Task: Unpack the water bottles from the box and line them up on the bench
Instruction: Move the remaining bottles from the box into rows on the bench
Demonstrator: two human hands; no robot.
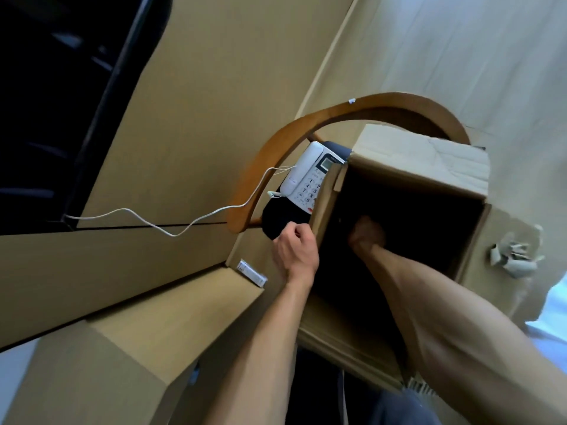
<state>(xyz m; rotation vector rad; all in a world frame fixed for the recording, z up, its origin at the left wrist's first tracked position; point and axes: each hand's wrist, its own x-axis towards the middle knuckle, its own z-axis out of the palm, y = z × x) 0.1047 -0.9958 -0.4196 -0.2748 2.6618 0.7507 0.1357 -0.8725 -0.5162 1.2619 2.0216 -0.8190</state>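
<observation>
Cardboard sheets cover the surroundings; no bottle is seen outside. The box (408, 216) flap is gripped by the left hand (296, 245); the right hand (366, 236) is reached inside, its grasp cannot be told.

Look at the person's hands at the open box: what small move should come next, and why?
Probably lift the right hand straight up out of the cardboard box. It is deep in the dark interior, fingers curled, though whether its grip holds a bottle cannot be seen. The left hand grips the box's near wall, steadying it. No bottle is visible outside yet.
</observation>
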